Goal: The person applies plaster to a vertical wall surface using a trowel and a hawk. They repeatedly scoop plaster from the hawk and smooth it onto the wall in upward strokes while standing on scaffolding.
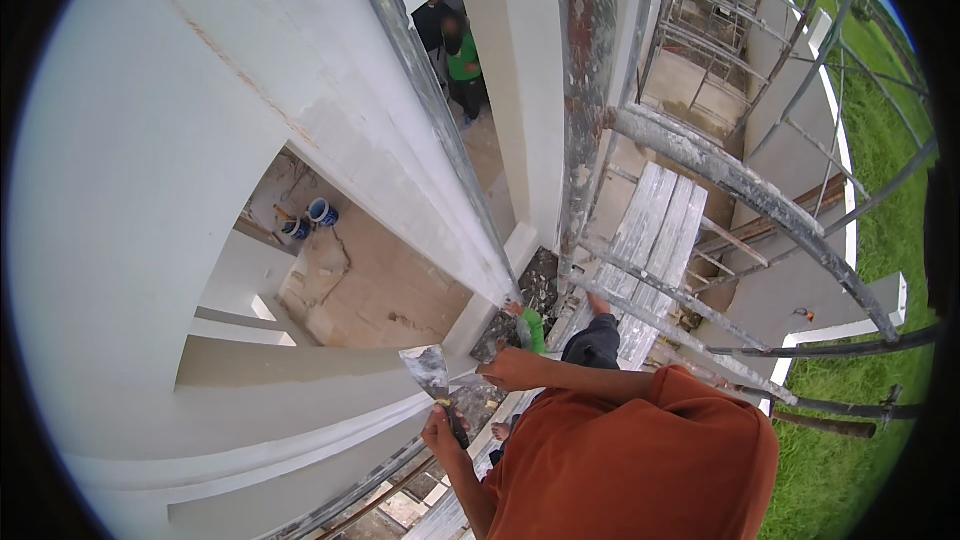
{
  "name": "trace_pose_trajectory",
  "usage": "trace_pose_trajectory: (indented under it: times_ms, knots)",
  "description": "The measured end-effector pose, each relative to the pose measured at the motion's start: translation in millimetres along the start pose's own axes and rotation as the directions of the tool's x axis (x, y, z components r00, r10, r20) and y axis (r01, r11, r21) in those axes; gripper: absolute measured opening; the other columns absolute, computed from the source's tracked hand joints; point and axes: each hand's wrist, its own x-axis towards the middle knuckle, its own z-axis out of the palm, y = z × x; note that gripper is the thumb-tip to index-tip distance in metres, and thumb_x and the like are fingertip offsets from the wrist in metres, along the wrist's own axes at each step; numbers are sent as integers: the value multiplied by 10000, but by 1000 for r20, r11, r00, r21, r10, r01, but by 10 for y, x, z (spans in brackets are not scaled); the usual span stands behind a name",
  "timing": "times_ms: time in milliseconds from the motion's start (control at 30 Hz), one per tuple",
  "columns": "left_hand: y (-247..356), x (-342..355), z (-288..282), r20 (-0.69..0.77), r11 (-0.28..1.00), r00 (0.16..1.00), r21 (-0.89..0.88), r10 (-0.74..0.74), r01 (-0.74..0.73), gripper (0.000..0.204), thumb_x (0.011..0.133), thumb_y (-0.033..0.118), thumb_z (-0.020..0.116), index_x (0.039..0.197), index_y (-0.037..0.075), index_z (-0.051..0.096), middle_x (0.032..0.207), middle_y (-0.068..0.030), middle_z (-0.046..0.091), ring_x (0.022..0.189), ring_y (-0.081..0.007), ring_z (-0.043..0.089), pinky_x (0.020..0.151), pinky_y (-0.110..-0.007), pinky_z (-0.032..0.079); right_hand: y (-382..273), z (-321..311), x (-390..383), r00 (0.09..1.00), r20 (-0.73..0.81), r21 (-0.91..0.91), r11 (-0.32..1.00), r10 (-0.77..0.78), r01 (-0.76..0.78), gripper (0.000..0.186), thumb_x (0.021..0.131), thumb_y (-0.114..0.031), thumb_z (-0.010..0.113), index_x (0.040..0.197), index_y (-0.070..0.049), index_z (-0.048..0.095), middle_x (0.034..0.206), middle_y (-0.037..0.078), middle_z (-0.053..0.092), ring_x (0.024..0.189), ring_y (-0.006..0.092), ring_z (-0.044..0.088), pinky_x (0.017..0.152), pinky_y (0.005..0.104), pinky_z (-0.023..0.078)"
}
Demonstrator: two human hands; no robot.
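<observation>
My left hand (444,436) grips the dark handle of a putty knife (426,370). Its wide blade points up and is smeared with white filler. Just right of the blade is my right hand (512,370), its fingers curled closed; what they hold, if anything, I cannot make out. Both hands are in front of my orange shirt (640,460), apart from the pale wall (130,240). Below them, another person's green sleeve (534,328) and hand reach to the lower end of a white wall edge (470,240).
Scaffold tubes (740,165) surround me, one upright post (588,70) close ahead. Metal planks (650,250) lie below. Through a wall opening, buckets (322,211) stand on the floor. A person in green (463,62) stands in a doorway. Grass (885,190) borders the right side.
</observation>
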Motion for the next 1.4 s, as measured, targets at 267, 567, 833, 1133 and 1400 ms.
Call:
trace_pose_trajectory:
  times_ms: [267,567,833,1133,1400]
  knots:
    - [13,-20,-15,31,999,999,46,23,-25,340,942,314,543,922,-21,603,651,-50,568,500,-102,502,455,-215,389,-123,-14,-34,997,41,141,988,63,-68,167,835,-167,559,934,-44,611,688,223,605,682,404,613,660,500,476]
    - [-20,-61,44,-3,997,999,69,33,-33,343,933,311,554,807,-4,604,632,-50,573,493,-104,504,458,-225,405,-141,39,-6,1000,-14,220,976,-9,12,182,835,-154,582,959,-24,612,648,203,592,621,384,595,597,477,448]
    - [-68,-129,4,-21,996,999,77,49,-48,336,929,308,562,785,6,599,638,-58,583,504,-101,517,468,-226,414,-167,64,-140,996,-86,215,976,-25,43,137,821,-129,579,894,-18,615,635,201,585,603,383,589,587,468,448]
    - [-132,-151,-77,-16,999,999,-24,41,-41,337,943,305,542,946,-26,606,662,-55,573,508,-102,508,478,-214,412,-240,-3,-235,986,-107,347,934,130,-85,168,810,-153,588,791,14,582,666,226,575,665,395,590,619,457,449]
    - [-73,-141,-54,-39,999,998,-11,53,-53,309,929,306,566,841,13,608,658,-49,587,513,-95,526,470,-216,431,-164,44,-361,959,-213,414,906,186,-84,177,817,-153,598,824,24,589,699,219,571,633,382,576,587,411,436]
